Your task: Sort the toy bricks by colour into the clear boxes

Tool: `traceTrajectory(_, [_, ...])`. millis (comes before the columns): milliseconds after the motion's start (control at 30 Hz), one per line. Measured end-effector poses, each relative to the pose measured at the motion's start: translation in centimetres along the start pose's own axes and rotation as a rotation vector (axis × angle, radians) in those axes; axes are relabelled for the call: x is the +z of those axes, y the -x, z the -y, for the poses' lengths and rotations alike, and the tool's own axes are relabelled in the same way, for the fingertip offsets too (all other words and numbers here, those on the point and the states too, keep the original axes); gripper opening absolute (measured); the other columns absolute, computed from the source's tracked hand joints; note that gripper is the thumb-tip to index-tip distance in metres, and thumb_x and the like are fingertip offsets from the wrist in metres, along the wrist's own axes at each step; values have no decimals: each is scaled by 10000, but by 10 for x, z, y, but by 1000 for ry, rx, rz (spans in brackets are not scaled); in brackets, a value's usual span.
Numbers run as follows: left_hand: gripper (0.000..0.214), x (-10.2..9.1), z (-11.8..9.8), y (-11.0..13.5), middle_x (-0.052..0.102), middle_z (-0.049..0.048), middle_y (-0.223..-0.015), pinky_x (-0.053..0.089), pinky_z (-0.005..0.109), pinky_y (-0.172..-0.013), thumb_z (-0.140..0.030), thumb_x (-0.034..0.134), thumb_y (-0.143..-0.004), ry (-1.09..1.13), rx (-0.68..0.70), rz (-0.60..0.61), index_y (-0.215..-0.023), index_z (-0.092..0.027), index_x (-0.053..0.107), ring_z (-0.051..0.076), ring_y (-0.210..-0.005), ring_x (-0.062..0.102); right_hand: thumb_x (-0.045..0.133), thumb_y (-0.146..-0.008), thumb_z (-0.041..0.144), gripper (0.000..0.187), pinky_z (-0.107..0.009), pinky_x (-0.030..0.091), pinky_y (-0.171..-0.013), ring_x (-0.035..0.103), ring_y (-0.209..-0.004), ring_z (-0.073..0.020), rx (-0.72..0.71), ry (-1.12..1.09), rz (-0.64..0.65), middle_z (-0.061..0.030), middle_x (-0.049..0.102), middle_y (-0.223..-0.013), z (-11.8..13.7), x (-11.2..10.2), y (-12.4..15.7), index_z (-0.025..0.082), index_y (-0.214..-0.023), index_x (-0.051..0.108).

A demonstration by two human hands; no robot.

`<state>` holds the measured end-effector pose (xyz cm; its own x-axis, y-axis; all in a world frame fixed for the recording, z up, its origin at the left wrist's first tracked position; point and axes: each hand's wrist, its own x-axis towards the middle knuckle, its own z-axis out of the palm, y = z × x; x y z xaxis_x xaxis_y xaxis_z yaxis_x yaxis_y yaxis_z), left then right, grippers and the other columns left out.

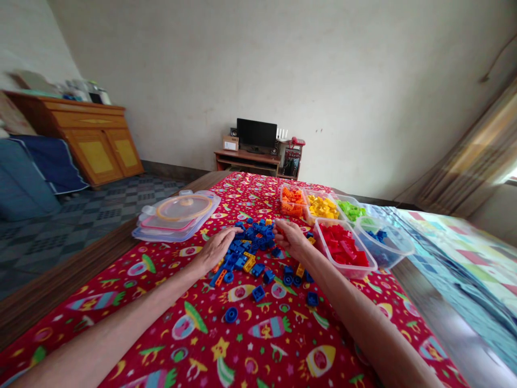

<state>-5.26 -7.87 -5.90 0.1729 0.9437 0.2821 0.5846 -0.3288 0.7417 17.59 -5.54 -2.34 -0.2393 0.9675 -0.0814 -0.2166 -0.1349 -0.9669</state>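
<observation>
A loose pile of toy building bricks point(254, 237), mostly blue with some yellow and orange ones, lies on the red patterned cloth. My left hand point(218, 249) rests at the pile's left edge, its fingers stretched out over the blue bricks and holding nothing visible. On the other side, my right hand point(294, 238) is curled closed just above the bricks. A reddish-orange bit seems to show at its fingertips, too small to make out. Nearer to me, a round blue piece point(230, 315) and a blue brick point(258, 293) lie apart from the pile.
Right of the pile stand clear tubs of orange bricks point(293, 200), yellow bricks point(322, 207), green bricks point(350, 210) and red bricks point(343, 245). A round tub point(398, 249) holds a few blue bricks. Stacked lids point(177, 213) lie on the left.
</observation>
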Motion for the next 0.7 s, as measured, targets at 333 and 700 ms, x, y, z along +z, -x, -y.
traceTrajectory(333, [349, -57, -14, -14, 700, 47, -811, 462, 277, -740, -419, 403, -828, -428, 99, 298, -789, -183, 658, 192, -767, 620, 531, -895, 330, 258, -268, 467, -777, 647, -968, -218, -297, 1730, 42, -103, 709, -1018, 7, 26, -17, 204, -1018, 719])
traceTrajectory(700, [157, -47, -52, 17, 629, 1, -671, 318, 236, -524, -350, 665, -717, -771, -2, 507, -707, -198, 630, 155, -622, 562, 523, -891, 292, 257, -300, 474, -759, 667, -931, -248, -315, 1762, 99, -107, 714, -1018, -1, 25, 0, 234, -1063, 706])
